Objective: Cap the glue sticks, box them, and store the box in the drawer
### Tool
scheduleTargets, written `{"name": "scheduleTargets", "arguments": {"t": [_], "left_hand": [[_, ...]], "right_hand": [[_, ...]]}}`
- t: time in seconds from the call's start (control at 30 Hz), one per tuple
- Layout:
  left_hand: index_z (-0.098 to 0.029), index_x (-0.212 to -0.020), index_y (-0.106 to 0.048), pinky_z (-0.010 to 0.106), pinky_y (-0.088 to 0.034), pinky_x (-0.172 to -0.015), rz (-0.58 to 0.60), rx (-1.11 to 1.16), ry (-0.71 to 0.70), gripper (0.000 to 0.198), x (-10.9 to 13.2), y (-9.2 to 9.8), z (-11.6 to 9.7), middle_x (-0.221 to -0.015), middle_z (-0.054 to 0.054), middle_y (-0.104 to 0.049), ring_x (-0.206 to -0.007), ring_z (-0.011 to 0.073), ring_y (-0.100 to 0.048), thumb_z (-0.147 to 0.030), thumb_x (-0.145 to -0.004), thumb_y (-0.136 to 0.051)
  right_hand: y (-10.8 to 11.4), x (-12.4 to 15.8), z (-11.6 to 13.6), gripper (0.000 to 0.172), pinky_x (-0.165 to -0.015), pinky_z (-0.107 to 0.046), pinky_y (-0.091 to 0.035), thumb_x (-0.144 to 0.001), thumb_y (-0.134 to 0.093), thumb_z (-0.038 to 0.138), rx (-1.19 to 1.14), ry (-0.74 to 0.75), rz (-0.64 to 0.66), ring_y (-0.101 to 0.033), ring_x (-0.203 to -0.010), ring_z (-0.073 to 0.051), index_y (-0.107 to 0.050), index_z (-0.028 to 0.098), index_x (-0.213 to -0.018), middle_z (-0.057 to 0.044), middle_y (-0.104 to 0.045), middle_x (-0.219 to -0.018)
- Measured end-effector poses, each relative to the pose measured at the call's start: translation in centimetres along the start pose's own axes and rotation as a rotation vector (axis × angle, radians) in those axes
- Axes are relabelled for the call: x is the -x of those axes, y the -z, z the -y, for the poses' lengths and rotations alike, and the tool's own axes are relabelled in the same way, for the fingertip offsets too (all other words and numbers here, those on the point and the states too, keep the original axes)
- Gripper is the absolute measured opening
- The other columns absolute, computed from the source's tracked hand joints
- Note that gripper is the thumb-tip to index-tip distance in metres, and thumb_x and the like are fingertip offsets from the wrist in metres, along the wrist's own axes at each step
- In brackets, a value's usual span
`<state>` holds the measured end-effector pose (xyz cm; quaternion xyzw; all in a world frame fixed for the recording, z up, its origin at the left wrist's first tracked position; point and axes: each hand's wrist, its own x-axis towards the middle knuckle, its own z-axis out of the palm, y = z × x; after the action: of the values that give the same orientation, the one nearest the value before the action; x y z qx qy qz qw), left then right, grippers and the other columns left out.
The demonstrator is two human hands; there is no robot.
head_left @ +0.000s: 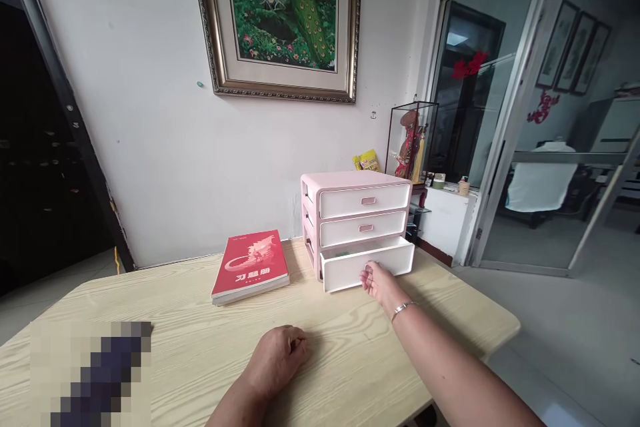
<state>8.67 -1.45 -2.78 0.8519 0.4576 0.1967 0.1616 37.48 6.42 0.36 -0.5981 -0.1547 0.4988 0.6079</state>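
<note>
A pink drawer cabinet (360,179) with white drawers stands on the table, and its bottom drawer (340,275) is pulled partly out. My right hand (376,283) has its fingers closed at the front of that drawer, covering its handle. Something greenish shows faintly inside, but I cannot make it out. Both upper drawers are closed, each with a small pink handle. My left hand (280,353) rests on the tabletop in front of the cabinet, fingers curled in a loose fist, with nothing visible in it. A thick red book (253,263) lies to the cabinet's left.
The pale wooden table (200,347) stands against a white wall under a framed peacock picture (285,13). A blurred-out dark object (100,377) lies at front left. Behind the cabinet are a yellow packet (367,160) and a glass display case (411,143). A glass door (545,207) is at right.
</note>
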Motion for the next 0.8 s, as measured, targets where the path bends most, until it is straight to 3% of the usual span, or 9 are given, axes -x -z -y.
{"name": "scheduleTargets", "arguments": {"t": [0.27, 0.43, 0.47, 0.53, 0.6, 0.63, 0.67, 0.73, 0.8], "left_hand": [[-0.018, -0.081, -0.072, 0.022, -0.034, -0.063, 0.020, 0.061, 0.020, 0.027, 0.2, 0.2, 0.0, -0.078, 0.003, -0.069, -0.068, 0.0137, -0.056, -0.021, -0.086, -0.046], [-0.017, -0.081, -0.073, 0.022, -0.034, -0.063, 0.022, 0.071, 0.030, 0.028, 0.3, 0.3, -0.1, -0.077, 0.003, -0.069, -0.068, 0.0138, -0.057, -0.021, -0.086, -0.046], [-0.018, -0.082, -0.073, 0.022, -0.034, -0.063, 0.027, 0.072, 0.031, 0.028, 0.3, 0.3, -0.1, -0.077, 0.003, -0.069, -0.068, 0.0139, -0.057, -0.021, -0.087, -0.046], [-0.018, -0.083, -0.074, 0.022, -0.034, -0.063, 0.038, 0.077, 0.037, 0.028, 0.3, 0.4, -0.2, -0.078, 0.003, -0.070, -0.069, 0.0141, -0.058, -0.022, -0.087, -0.047], [-0.019, -0.085, -0.075, 0.022, -0.035, -0.063, 0.046, 0.081, 0.045, 0.027, 0.2, 0.4, -0.2, -0.079, 0.003, -0.070, -0.069, 0.0143, -0.059, -0.022, -0.086, -0.048], [-0.020, -0.085, -0.075, 0.022, -0.035, -0.064, 0.047, 0.082, 0.051, 0.027, 0.2, 0.3, -0.2, -0.079, 0.003, -0.070, -0.070, 0.0144, -0.059, -0.022, -0.086, -0.048], [-0.020, -0.086, -0.075, 0.022, -0.035, -0.064, 0.047, 0.085, 0.059, 0.027, 0.1, 0.3, -0.2, -0.079, 0.003, -0.071, -0.070, 0.0145, -0.059, -0.022, -0.086, -0.048], [-0.020, -0.086, -0.075, 0.022, -0.035, -0.064, 0.044, 0.094, 0.071, 0.027, 0.1, 0.3, -0.1, -0.080, 0.003, -0.071, -0.070, 0.0146, -0.059, -0.022, -0.086, -0.048], [-0.019, -0.084, -0.074, 0.022, -0.034, -0.063, 0.042, 0.098, 0.073, 0.027, 0.1, 0.2, 0.0, -0.078, 0.003, -0.070, -0.069, 0.0144, -0.058, -0.021, -0.086, -0.047]], "right_hand": [[5.5, 4.8, -1.6, 0.016, -0.045, -0.019, -0.041, -0.089, -0.056, 0.034, 0.153, -0.013, 0.037, -0.062, -0.052, -0.012, -0.053, 0.020, -0.083, -0.001, -0.063, -0.065], [7.7, 7.0, 0.3, 0.011, -0.041, -0.021, -0.033, -0.083, -0.062, 0.027, 0.369, -0.009, 0.125, -0.056, -0.045, -0.014, -0.060, 0.017, -0.086, -0.002, -0.062, -0.059], [7.8, 7.4, 1.3, 0.010, -0.041, -0.021, -0.032, -0.082, -0.063, 0.026, 0.442, 0.085, 0.139, -0.055, -0.046, -0.013, -0.061, 0.017, -0.085, -0.001, -0.060, -0.057], [7.6, 7.9, 3.7, 0.010, -0.047, -0.022, -0.037, -0.083, -0.062, 0.028, 0.664, 0.446, 0.148, -0.056, -0.052, -0.014, -0.063, 0.018, -0.082, 0.000, -0.060, -0.060], [6.6, 8.0, 6.4, 0.012, -0.066, -0.026, -0.046, -0.082, -0.064, 0.032, 0.887, 0.820, 0.171, -0.063, -0.073, -0.018, -0.068, 0.021, -0.085, -0.002, -0.067, -0.075], [5.8, 7.8, 7.6, 0.013, -0.077, -0.029, -0.047, -0.080, -0.065, 0.030, 0.981, 0.910, 0.192, -0.064, -0.087, -0.021, -0.070, 0.023, -0.089, -0.003, -0.070, -0.087], [4.9, 7.3, 8.7, 0.018, -0.087, -0.030, -0.045, -0.077, -0.068, 0.027, 1.042, 0.917, 0.210, -0.062, -0.098, -0.023, -0.072, 0.024, -0.095, -0.003, -0.071, -0.097], [2.8, 5.9, 10.2, 0.039, -0.097, -0.031, -0.042, -0.062, -0.077, 0.015, 1.146, 0.648, 0.335, -0.060, -0.110, -0.025, -0.073, 0.025, -0.100, -0.003, -0.070, -0.109], [0.7, 4.1, 10.7, 0.055, -0.095, -0.034, -0.045, -0.044, -0.082, 0.005, 1.178, 0.497, 0.375, -0.063, -0.106, -0.028, -0.075, 0.023, -0.096, -0.004, -0.072, -0.105]]}}
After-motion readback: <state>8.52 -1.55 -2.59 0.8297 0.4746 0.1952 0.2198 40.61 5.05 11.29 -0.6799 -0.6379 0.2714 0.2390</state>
